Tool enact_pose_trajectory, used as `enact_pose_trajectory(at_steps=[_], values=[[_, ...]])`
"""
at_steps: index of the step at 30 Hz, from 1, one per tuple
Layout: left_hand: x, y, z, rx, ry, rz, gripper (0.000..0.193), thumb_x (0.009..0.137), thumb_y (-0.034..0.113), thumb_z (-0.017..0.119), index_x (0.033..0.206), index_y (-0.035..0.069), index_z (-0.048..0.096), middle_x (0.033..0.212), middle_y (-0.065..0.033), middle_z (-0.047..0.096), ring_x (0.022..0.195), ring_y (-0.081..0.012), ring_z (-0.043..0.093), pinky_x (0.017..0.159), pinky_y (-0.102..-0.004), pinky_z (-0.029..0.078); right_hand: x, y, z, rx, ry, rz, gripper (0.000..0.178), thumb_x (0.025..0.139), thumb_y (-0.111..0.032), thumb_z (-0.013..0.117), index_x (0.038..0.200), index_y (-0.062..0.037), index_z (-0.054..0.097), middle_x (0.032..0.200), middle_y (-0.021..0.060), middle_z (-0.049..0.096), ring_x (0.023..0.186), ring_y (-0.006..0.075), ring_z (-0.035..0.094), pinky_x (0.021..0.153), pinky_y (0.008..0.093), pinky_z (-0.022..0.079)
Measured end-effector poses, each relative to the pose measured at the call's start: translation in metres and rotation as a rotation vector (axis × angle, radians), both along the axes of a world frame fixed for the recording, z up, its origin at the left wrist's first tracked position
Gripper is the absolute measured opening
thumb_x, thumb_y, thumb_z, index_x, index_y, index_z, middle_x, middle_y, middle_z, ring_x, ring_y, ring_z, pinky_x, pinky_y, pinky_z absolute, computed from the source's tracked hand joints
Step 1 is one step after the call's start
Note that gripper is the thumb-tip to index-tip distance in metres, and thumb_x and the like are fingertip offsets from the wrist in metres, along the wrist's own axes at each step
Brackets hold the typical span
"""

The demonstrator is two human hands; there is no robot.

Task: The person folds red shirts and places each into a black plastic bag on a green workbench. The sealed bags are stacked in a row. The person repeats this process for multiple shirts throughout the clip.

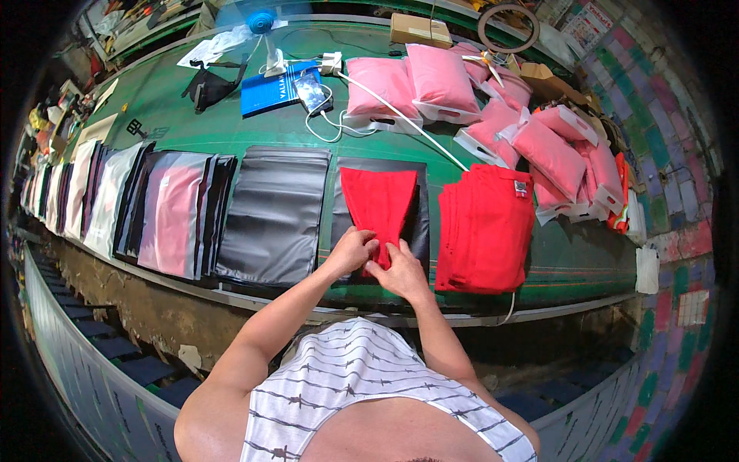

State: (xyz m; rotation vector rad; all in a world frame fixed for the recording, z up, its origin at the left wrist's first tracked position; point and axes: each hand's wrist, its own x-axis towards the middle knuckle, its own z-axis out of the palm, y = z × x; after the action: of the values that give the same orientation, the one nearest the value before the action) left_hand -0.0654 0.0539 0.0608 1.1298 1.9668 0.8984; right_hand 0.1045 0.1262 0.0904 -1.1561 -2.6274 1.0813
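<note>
A folded red garment [379, 202] lies on a black bag [419, 223] near the front edge of the green table [231, 131]. My left hand [350, 250] grips the garment's near end on the left. My right hand [400, 269] pinches the same end from the right, the two hands almost touching. A stack of folded red garments [485, 227] sits just right of my right hand.
A pile of black bags [273, 215] lies left of the garment, then overlapping clear, pink and white bags [173, 212] run further left. Filled pink packages [446, 81] heap at the back right. A blue book [269, 88], phone, white cables and a cardboard box [419, 31] sit behind.
</note>
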Motion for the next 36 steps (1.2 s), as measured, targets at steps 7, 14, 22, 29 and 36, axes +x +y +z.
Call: enact_pose_trajectory(at_steps=[7,14,22,29,36], values=[[0.005,0.005,0.0,0.097,-0.216,0.051,0.047,0.095,0.023,0.063,0.135,-0.002,0.058,0.111,-0.0275,0.067,0.091,-0.0408,0.069,0.087,-0.0458,0.053,-0.017,-0.02,-0.003,0.23,-0.122,0.021,0.042,0.084,-0.016,0.069,0.12,0.0035,0.06,0.135,0.0277,0.051,0.091,0.0476,0.069,0.081,0.0547,0.056],[0.001,-0.041,-0.021,0.161,0.22,-0.28,0.032,0.083,0.013,0.071,0.111,0.003,0.06,0.103,-0.0209,0.064,0.099,-0.0392,0.065,0.085,-0.0495,0.053,0.003,0.012,-0.015,0.212,0.009,-0.143,0.039,0.089,-0.018,0.065,0.123,0.0008,0.066,0.133,0.0258,0.06,0.113,0.0451,0.063,0.097,0.0507,0.051],[0.008,-0.057,-0.032,0.129,0.609,-0.69,0.017,0.079,0.016,0.069,0.093,0.007,0.071,0.098,-0.0114,0.062,0.1,-0.0329,0.063,0.085,-0.0443,0.053,0.016,0.042,-0.02,0.306,0.025,-0.111,0.036,0.091,-0.015,0.062,0.123,0.0018,0.064,0.133,0.0254,0.059,0.113,0.0447,0.062,0.094,0.0523,0.052],[0.002,-0.05,-0.044,0.101,0.523,-0.762,0.019,0.074,0.01,0.069,0.092,0.006,0.074,0.098,-0.0129,0.064,0.1,-0.034,0.064,0.085,-0.0451,0.053,0.019,0.041,-0.029,0.315,0.037,-0.105,0.034,0.091,-0.015,0.062,0.122,-0.0008,0.064,0.133,0.0237,0.059,0.11,0.0446,0.063,0.09,0.0537,0.053],[-0.002,-0.052,-0.05,0.117,0.415,-0.73,0.02,0.074,0.006,0.068,0.093,0.006,0.075,0.098,-0.0137,0.064,0.1,-0.0356,0.064,0.084,-0.0444,0.054,0.021,0.042,-0.033,0.305,0.073,-0.082,0.033,0.09,-0.014,0.062,0.121,-0.0008,0.064,0.132,0.0233,0.059,0.107,0.0458,0.064,0.089,0.054,0.053]])
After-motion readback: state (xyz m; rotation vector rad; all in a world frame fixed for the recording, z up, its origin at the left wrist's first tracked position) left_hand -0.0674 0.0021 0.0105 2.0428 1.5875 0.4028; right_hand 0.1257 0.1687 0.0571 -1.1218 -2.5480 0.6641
